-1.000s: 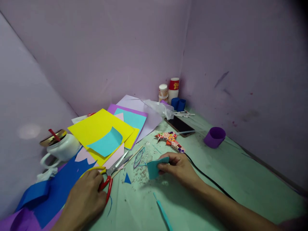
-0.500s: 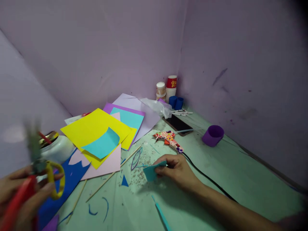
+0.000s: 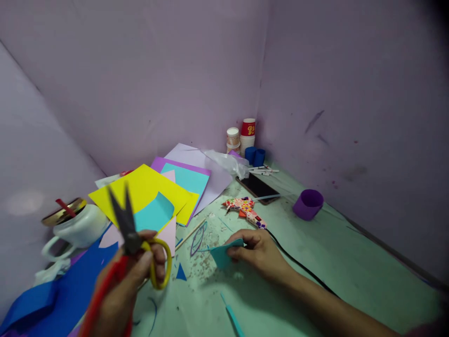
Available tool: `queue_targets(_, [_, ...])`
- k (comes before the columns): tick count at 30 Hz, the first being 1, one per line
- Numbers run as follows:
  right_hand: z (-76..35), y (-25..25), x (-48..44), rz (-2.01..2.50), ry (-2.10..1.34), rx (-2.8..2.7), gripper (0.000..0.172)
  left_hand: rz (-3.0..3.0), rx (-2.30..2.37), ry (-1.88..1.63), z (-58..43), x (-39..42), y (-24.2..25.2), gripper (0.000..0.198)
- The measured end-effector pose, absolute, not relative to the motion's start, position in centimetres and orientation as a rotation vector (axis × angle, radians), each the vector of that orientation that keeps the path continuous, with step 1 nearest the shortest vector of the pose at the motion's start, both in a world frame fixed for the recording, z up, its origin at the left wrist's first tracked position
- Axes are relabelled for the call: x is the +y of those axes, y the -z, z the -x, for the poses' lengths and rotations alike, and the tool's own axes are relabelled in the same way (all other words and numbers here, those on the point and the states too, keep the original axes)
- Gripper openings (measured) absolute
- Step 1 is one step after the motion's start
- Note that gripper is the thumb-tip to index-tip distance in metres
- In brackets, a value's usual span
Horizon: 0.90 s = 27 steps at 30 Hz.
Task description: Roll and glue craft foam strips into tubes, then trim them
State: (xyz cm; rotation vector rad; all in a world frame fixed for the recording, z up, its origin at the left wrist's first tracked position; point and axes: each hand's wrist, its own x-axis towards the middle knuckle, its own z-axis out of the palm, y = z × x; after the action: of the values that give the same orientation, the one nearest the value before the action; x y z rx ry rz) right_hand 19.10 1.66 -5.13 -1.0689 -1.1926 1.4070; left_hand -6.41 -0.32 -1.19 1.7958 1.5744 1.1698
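Observation:
My left hand (image 3: 128, 281) is closed on a pair of scissors (image 3: 131, 241) with one red and one yellow handle. Their dark blades point up and stand apart, in front of the paper sheets. In my right hand (image 3: 257, 255) a small teal piece of paper or foam (image 3: 224, 252) is pinched between thumb and fingers, just above the green table. The scissors and the teal piece are apart. Below it lies a thin teal strip (image 3: 233, 320), and to its left a small blue triangle (image 3: 181, 272).
Yellow sheets (image 3: 140, 187) and other coloured ones lie behind my left hand, near a white mug (image 3: 80, 229). A floral glue gun (image 3: 245, 208) with a black cord lies beyond my right hand. Further back are a phone (image 3: 257, 187), a purple ring (image 3: 308, 204) and stacked paper cups (image 3: 248, 133).
My left hand has carried the scissors rightward, from the left edge toward the teal piece. My right hand still holds the teal piece in nearly the same place. The view has tilted slightly up.

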Motion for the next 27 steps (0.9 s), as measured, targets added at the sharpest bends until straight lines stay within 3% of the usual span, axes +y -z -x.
queue_targets(3, [-19.4,5.2,1.9,1.101,-1.373,-1.216,0.003,-2.337,1.415,-0.913,5.2,-0.8,2.4,0.033])
queue_targets(9, [-19.4,5.1,1.6,1.063,-1.405,-1.276,0.008,-2.936,1.458,-0.688,4.6,-1.8,5.1,0.066])
queue_targets(27, [-18.7,6.4,1.1,0.996,-1.214,-1.508,0.011,-3.169,1.524,-0.480,3.5,-1.9,5.6,0.055])
